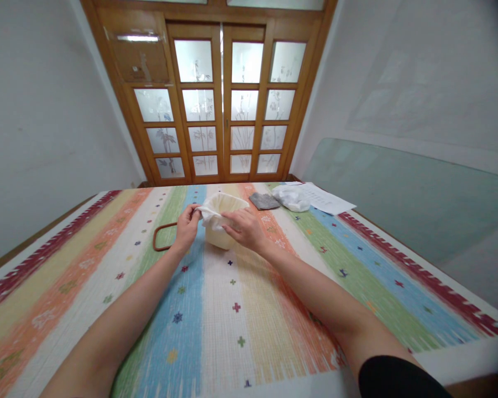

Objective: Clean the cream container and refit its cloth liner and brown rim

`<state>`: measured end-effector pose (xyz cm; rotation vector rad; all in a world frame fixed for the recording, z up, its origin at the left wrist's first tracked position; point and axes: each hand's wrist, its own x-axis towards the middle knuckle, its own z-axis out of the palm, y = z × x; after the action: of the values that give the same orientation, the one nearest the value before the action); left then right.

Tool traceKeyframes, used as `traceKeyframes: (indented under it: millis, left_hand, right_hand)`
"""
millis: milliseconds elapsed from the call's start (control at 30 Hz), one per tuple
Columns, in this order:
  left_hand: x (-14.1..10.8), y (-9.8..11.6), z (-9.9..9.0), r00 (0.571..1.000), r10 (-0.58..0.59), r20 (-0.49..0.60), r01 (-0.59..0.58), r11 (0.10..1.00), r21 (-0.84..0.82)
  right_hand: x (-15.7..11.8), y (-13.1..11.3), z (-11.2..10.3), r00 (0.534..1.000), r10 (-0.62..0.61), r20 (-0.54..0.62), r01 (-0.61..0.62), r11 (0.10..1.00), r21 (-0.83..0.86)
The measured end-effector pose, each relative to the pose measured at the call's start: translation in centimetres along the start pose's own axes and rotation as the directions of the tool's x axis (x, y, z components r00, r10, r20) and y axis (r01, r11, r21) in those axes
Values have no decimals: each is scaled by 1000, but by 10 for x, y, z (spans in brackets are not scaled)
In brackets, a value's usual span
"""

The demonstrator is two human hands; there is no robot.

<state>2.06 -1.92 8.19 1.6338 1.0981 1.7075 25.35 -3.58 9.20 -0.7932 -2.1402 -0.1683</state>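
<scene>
A cream-coloured bin (219, 239) stands upright on the striped tablecloth, its mouth facing up. A thin white plastic bag (209, 214) lines the bin and folds over the near part of its rim. At the rim's left side my left hand (186, 228) pinches a gathered edge of the bag. My right hand (245, 226) is closed over the bag's edge at the near right of the rim, its fingertips partly hidden. Just left of my left hand, a brown rounded-rectangle ring (155, 237) lies flat, partly covered by that hand.
Beyond the bin to the right lie a folded grey cloth (264, 201), a crumpled white plastic bundle (291, 198) and printed paper sheets (327, 200). The striped tablecloth (215, 331) covers the table. Wood-framed glass doors (224, 105) stand behind, with walls on both sides.
</scene>
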Motion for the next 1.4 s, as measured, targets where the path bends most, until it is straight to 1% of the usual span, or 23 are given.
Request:
traceKeyframes:
  millis: [133, 233, 400, 500, 600, 733, 867, 933, 1000, 1067, 1133, 1200, 1400]
  left_hand:
    - [5, -13, 1, 994, -108, -10, 106, 986, -130]
    - [6, -20, 1, 982, -188, 16, 186, 955, -229]
    - [6, -17, 3, 962, -272, 31, 266, 903, -338]
    - [6, -14, 5, 951, -308, 20, 293, 882, -368]
    - [7, -15, 5, 953, -302, -8, 280, 894, -348]
    - [9, -19, 3, 971, -232, -55, 206, 934, -292]
    - [8, -15, 2, 978, -181, -99, 155, 961, -230]
    - [7, -12, 2, 983, -148, -104, 120, 964, -236]
    - [6, -8, 4, 988, -112, -106, 79, 958, -276]
    - [4, -6, 6, 992, -109, -57, 83, 938, -337]
    - [2, -5, 7, 989, -145, 37, 148, 911, -384]
    - [0, -6, 6, 978, -183, 101, 209, 893, -400]
    - [2, -10, 4, 968, -205, 147, 248, 881, -404]
  right_hand:
    - [-1, -1, 1, 1000, -12, 6, 12, 1000, 9]
    - [-2, -1, 3, 999, -34, 6, 34, 999, 33]
    - [-1, -4, 2, 999, -41, -2, 41, 994, 97]
    - [1, -7, -2, 999, -32, -4, 32, 989, 143]
    - [2, -10, -4, 999, -33, -24, 37, 980, 195]
    - [3, -11, -5, 998, -24, -54, 37, 969, 246]
    - [4, -11, -3, 992, -82, -96, 105, 961, 257]
    - [4, -12, -2, 989, -109, -101, 132, 959, 251]
    - [4, -14, -2, 989, -115, -91, 134, 960, 247]
    - [4, -16, -3, 991, -107, -82, 125, 960, 249]
    - [3, -18, -3, 991, -104, -83, 122, 961, 249]
    - [3, -19, -4, 990, -112, -89, 130, 964, 232]
    - [1, -21, -2, 984, -140, -112, 157, 974, 165]
